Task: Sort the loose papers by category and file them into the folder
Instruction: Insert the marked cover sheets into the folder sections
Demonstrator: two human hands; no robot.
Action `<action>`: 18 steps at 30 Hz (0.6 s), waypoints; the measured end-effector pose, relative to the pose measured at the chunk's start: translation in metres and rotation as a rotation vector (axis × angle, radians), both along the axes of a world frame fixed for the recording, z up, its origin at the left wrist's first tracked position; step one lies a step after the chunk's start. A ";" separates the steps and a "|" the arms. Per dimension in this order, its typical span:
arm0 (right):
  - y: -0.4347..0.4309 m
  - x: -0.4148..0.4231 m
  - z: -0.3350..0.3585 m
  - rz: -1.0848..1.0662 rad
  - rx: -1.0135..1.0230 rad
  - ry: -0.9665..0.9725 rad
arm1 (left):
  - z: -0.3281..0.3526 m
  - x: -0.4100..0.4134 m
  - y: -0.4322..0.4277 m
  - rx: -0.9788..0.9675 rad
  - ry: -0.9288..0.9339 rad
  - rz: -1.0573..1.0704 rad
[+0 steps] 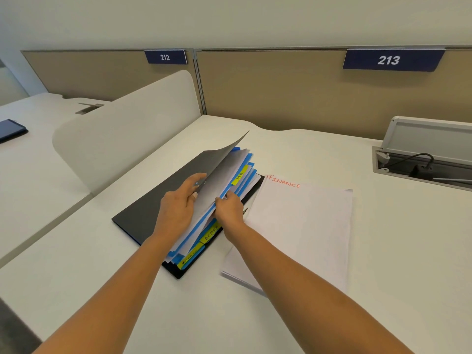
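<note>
The folder (153,200) lies open on the table (383,251), its black cover flat to the left and its filled half to the right; this leaves the blue dividers (245,180) with their yellow tabs (240,175) in reach. The left hand (178,203) grips a lifted grey sheet (219,169) by its near edge, thumb on top, and holds it tilted up and leftward; I judge it is kept raised so that the sections beneath stay exposed. The right hand (229,205) is pinched on the edges of the sheets and dividers just right of the grey sheet, seemingly parting the stack to find a section; which section, I cannot tell. The loose papers (301,231) sit in a pile touching the right side of the folder, with FINANCE written in red at the top sheet's far end; placed there, they are close for the right hand to take. The folder's long axis runs from the near left to the far right of the table, spine along it; the pile lies roughly parallel, its heading pointing away from the person.
</note>
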State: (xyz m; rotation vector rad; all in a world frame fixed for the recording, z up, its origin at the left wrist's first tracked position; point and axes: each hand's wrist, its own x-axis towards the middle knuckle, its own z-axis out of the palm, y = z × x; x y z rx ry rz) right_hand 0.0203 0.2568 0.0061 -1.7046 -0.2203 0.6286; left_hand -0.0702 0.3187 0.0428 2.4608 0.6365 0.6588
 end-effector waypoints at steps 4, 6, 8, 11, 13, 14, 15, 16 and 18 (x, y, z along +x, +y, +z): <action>0.000 0.000 -0.002 -0.036 0.076 0.061 | 0.000 0.002 -0.006 0.095 0.079 -0.008; -0.001 -0.001 0.002 -0.031 0.141 0.120 | -0.002 0.005 -0.009 0.151 0.124 -0.015; -0.003 -0.003 0.007 -0.021 0.188 0.161 | -0.003 0.007 -0.010 0.192 0.171 -0.018; 0.000 -0.003 0.007 -0.053 0.184 0.152 | -0.004 0.007 -0.010 0.222 0.206 -0.019; 0.003 -0.003 0.004 -0.088 0.151 0.130 | -0.005 0.006 -0.011 0.256 0.247 -0.022; 0.003 -0.003 0.004 -0.093 0.142 0.124 | -0.005 0.006 -0.010 0.260 0.252 -0.016; 0.003 -0.004 0.004 -0.097 0.143 0.130 | -0.005 0.005 -0.010 0.253 0.254 -0.006; 0.002 -0.003 0.004 -0.100 0.147 0.148 | -0.004 0.005 -0.009 0.248 0.255 0.003; 0.001 -0.002 0.001 -0.095 0.159 0.193 | -0.004 0.004 -0.009 0.268 0.286 0.004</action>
